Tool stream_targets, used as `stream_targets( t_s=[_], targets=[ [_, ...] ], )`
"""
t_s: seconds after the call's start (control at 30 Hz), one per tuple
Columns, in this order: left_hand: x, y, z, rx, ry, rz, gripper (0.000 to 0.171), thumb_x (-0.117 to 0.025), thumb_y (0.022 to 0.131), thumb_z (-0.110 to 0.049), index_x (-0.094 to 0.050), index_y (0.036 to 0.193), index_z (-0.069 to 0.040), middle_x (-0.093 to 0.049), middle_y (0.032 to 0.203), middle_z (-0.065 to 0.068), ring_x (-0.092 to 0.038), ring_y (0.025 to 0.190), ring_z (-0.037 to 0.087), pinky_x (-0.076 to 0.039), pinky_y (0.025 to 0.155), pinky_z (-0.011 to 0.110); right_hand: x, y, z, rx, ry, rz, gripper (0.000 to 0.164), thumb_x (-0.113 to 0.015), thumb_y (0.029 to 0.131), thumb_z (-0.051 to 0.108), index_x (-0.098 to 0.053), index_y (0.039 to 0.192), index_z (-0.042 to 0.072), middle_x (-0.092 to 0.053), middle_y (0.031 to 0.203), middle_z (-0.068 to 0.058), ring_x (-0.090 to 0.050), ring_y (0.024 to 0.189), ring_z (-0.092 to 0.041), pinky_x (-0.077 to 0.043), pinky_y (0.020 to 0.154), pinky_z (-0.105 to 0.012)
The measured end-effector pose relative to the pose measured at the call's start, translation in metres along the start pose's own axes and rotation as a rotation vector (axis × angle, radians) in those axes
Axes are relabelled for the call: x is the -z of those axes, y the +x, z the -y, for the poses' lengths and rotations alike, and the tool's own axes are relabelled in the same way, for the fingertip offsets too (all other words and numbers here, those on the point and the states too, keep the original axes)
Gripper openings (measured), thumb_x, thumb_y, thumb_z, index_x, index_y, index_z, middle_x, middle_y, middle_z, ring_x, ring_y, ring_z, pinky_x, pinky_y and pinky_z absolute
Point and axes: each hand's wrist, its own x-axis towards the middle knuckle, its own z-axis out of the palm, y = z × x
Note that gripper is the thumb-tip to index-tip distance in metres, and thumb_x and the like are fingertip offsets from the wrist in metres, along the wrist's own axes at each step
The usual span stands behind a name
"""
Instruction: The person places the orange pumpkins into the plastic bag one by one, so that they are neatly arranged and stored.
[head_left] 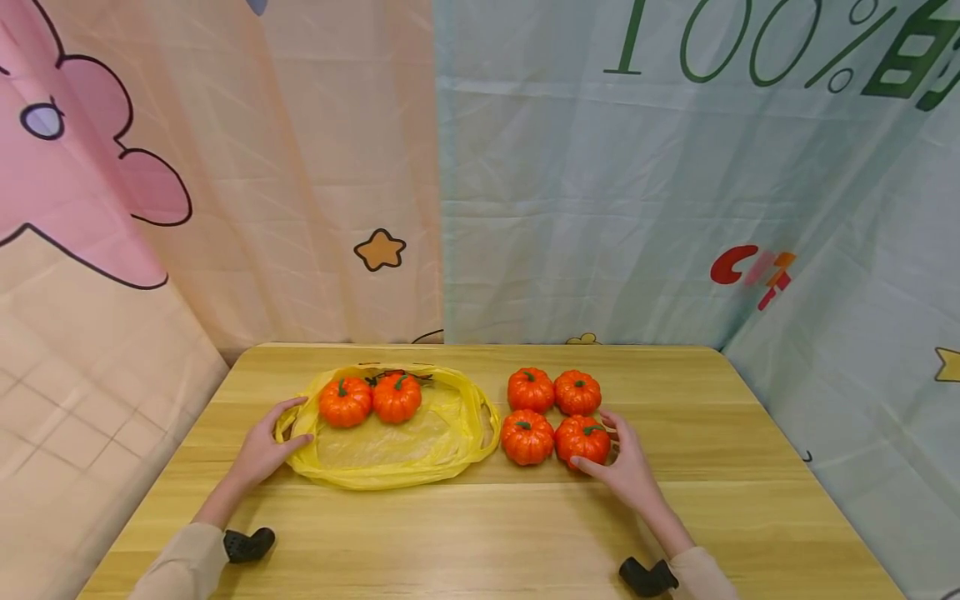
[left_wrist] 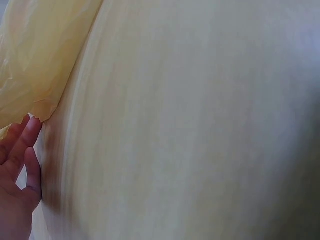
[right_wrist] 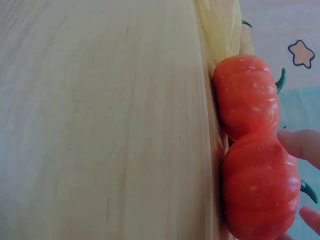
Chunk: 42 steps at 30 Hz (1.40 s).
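A yellow plastic bag (head_left: 390,477) lies spread on the table, its mouth facing up. Two small orange pumpkins (head_left: 346,403) with green stems sit at its left and back. My left hand (head_left: 272,437) rests at the bag's left rim, thumb and fingers spread; the left wrist view shows fingertips against the yellow plastic (left_wrist: 45,55). To the bag's right, several more pumpkins stand in two rows. My right hand (head_left: 626,462) holds the front right pumpkin (head_left: 582,438), thumb at its front and fingers round its right side. The right wrist view shows that pumpkin (right_wrist: 260,192) beside its neighbour (right_wrist: 246,95).
The wooden table (head_left: 480,533) has rounded far corners. Printed curtains (head_left: 570,208) hang behind it and along both sides. Black wrist pieces (head_left: 250,545) are worn at both cuffs. Dark string or ties (head_left: 397,377) lie at the bag's back rim.
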Motion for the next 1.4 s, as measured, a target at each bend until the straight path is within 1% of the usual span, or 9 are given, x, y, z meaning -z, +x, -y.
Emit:
stream_targets(
  t_s=[0.23,0.37,0.57,0.87,1.13,1.4],
  targets=[
    [0.0008,-0.0005,0.0005,-0.008,0.015,-0.008,0.061,-0.070,0.087,-0.017,-0.043,0.139,-0.002,-0.036,0.145,0.033,-0.032,0.132,0.053,-0.027,0.103,0.069,-0.0015,-0.0012,0.0008,-0.011,-0.020,0.019,0.082,-0.082,0.076,0.023,-0.037,0.141,0.001,-0.042,0.137,-0.023,-0.044,0.123,-0.035,-0.041,0.099,-0.051],
    [0.0000,-0.0005,0.0008,-0.012,0.012,-0.010,0.060,-0.070,0.087,-0.017,-0.043,0.139,-0.001,-0.037,0.144,0.033,-0.033,0.132,0.052,-0.028,0.103,0.068,-0.0021,-0.0011,0.0013,-0.031,-0.019,0.026,0.082,-0.082,0.076,0.023,-0.037,0.141,0.002,-0.041,0.137,-0.022,-0.044,0.123,-0.034,-0.041,0.100,-0.050],
    [-0.0016,-0.0003,-0.0012,-0.013,0.004,-0.016,0.060,-0.070,0.086,-0.016,-0.044,0.138,-0.001,-0.037,0.144,0.032,-0.033,0.132,0.052,-0.026,0.104,0.068,-0.0012,-0.0014,0.0010,-0.042,-0.016,0.030,0.084,-0.081,0.076,0.024,-0.035,0.142,0.001,-0.039,0.139,-0.023,-0.043,0.124,-0.036,-0.041,0.100,-0.050],
    [-0.0013,-0.0012,-0.0025,-0.006,0.004,-0.020,0.060,-0.069,0.086,-0.016,-0.044,0.138,-0.001,-0.037,0.144,0.033,-0.032,0.132,0.052,-0.024,0.104,0.069,-0.0032,-0.0029,0.0007,-0.059,-0.028,0.037,0.081,-0.081,0.076,0.026,-0.037,0.141,0.003,-0.038,0.139,-0.022,-0.045,0.120,-0.035,-0.042,0.099,-0.050],
    [-0.0018,-0.0011,-0.0024,-0.013,0.004,-0.022,0.059,-0.069,0.086,-0.014,-0.044,0.137,0.000,-0.038,0.144,0.032,-0.033,0.132,0.052,-0.026,0.104,0.068,-0.0030,-0.0035,0.0020,-0.092,-0.028,0.045,0.079,-0.081,0.077,0.026,-0.039,0.140,0.006,-0.038,0.138,-0.023,-0.046,0.119,-0.037,-0.043,0.099,-0.051],
    [-0.0010,-0.0012,-0.0007,-0.012,-0.007,-0.019,0.060,-0.069,0.086,-0.016,-0.043,0.138,-0.001,-0.038,0.144,0.031,-0.032,0.133,0.052,-0.026,0.103,0.068,-0.0019,-0.0045,0.0029,-0.076,-0.040,0.029,0.076,-0.082,0.076,0.025,-0.042,0.138,0.007,-0.040,0.137,-0.022,-0.049,0.116,-0.035,-0.045,0.095,-0.048]
  ],
)
